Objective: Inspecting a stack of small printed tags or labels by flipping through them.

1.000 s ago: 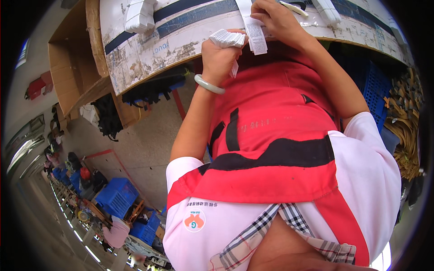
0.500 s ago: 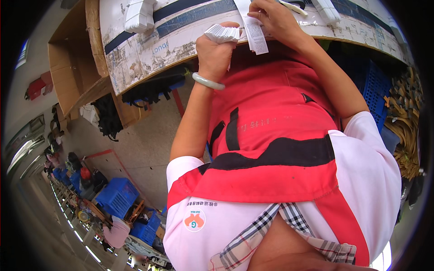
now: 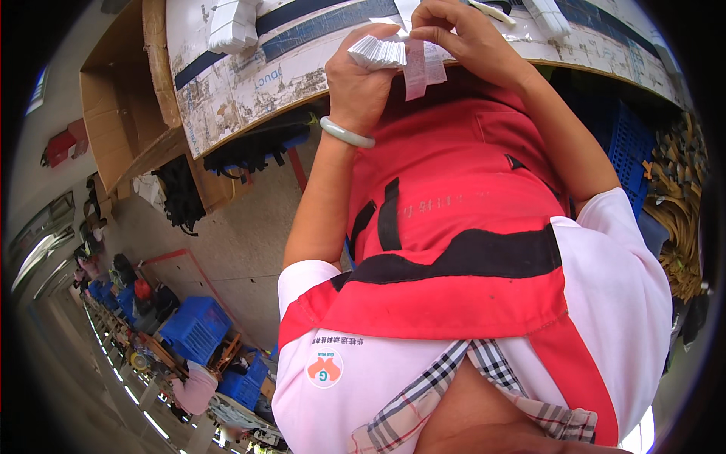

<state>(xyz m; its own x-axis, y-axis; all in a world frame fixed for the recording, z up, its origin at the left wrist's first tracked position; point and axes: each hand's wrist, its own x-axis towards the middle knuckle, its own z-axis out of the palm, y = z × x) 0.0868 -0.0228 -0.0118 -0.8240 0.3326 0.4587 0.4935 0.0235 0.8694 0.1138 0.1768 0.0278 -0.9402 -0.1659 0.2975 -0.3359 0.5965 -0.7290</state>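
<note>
A thick bundle of folded white labels [image 3: 378,53] is gripped in my left hand [image 3: 357,92], its edges fanned toward me. My right hand [image 3: 470,36] is closed, thumb and forefinger together at a printed white label strip [image 3: 416,76]. The strip hangs over the table's near edge between my hands, beside the bundle. Its lower part shows two overlapping layers. Exactly how the fingertips hold it is partly hidden.
The worn, taped tabletop [image 3: 227,106] carries a white label stack [image 3: 233,29] at left, another stack [image 3: 546,17] at right and a slim white tool [image 3: 493,12]. An open cardboard box [image 3: 121,98] stands left; a blue crate [image 3: 629,144] is at right.
My right hand has shifted slightly left, toward the bundle. The single hanging strip now shows two overlapping layers, and its end lies closer to my left hand.
</note>
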